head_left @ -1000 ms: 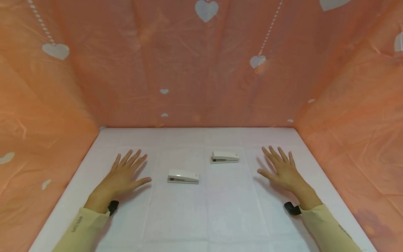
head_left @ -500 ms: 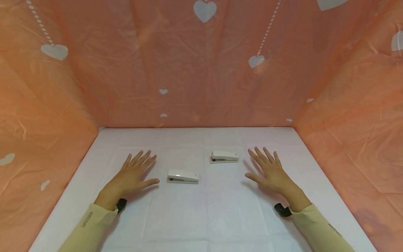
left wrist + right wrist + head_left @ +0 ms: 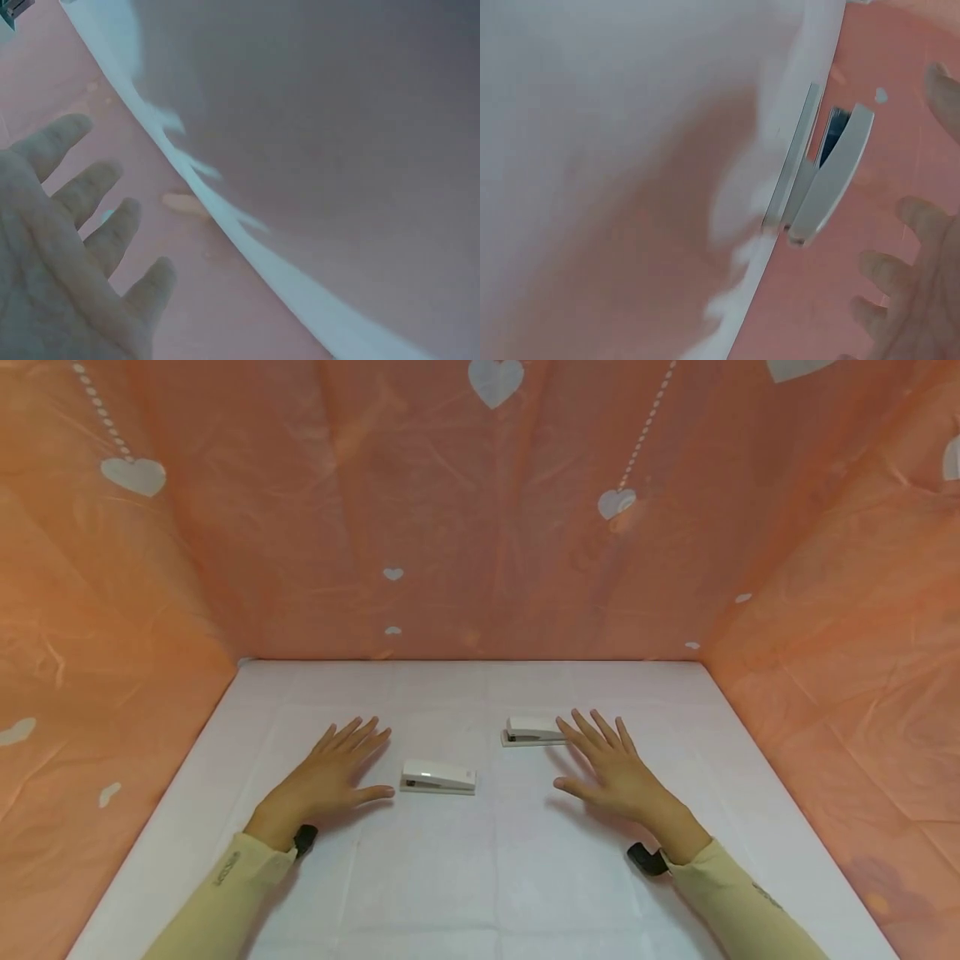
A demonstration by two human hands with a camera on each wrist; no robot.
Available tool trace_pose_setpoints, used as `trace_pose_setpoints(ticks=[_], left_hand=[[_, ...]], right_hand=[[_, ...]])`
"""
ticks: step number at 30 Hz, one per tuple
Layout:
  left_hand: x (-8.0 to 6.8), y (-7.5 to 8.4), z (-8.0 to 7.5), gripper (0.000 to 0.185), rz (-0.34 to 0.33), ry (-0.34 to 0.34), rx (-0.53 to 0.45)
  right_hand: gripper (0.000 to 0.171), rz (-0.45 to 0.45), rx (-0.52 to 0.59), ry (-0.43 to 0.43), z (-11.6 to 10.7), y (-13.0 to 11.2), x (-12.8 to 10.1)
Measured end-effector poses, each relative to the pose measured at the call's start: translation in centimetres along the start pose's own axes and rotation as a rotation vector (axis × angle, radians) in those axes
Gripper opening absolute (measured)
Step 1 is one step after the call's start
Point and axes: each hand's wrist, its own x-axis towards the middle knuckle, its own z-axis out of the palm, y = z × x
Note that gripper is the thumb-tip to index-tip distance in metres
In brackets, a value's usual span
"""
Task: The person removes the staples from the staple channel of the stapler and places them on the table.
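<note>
Two white staplers lie on the white-covered table. The nearer stapler point(image 3: 438, 777) is left of centre, its nose pointing left. Just left of it, fingers spread and apart from it, hovers my left hand point(image 3: 330, 781). Farther back and to the right, the second stapler point(image 3: 532, 731) is partly covered at its right end by fingers of my right hand point(image 3: 618, 772). That hand is spread too and holds nothing. In the right wrist view the far stapler point(image 3: 825, 176) stands out beside the hand point(image 3: 919, 277), with a gap between them. The left wrist view shows bare fingers point(image 3: 112, 232).
An orange cloth point(image 3: 495, 527) printed with pale hearts walls the back and both sides of the table point(image 3: 442, 877). Each wrist carries a small black camera point(image 3: 647, 860) below a pale yellow sleeve point(image 3: 738, 893).
Both hands have moved inward, the left one rightward toward the near stapler and the right one leftward until its fingers overlap the far stapler in view. Both staplers stay put.
</note>
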Motion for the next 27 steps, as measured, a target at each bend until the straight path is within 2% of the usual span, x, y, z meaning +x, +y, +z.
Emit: trace_pose_setpoints(ticks=[9,18,22,27], left_hand=[[0.7,0.4,0.1,0.097,0.045,-0.024,-0.007],[1.0,0.6,0.4,0.095,0.064,-0.067,-0.084],[1.1,0.6,0.4,0.090,0.057,-0.091,-0.099],[1.4,0.6,0.6,0.077,0.089,-0.089,-0.126]], right_hand=[[0.091,-0.085,0.010,-0.019,0.8,-2.1,1.5],[0.091,-0.170,0.007,-0.060,1.7,-4.1,2.9],[0.090,-0.222,0.009,-0.055,2.1,-5.0,3.4],[0.089,-0.295,0.015,-0.040,2.7,-6.0,4.1]])
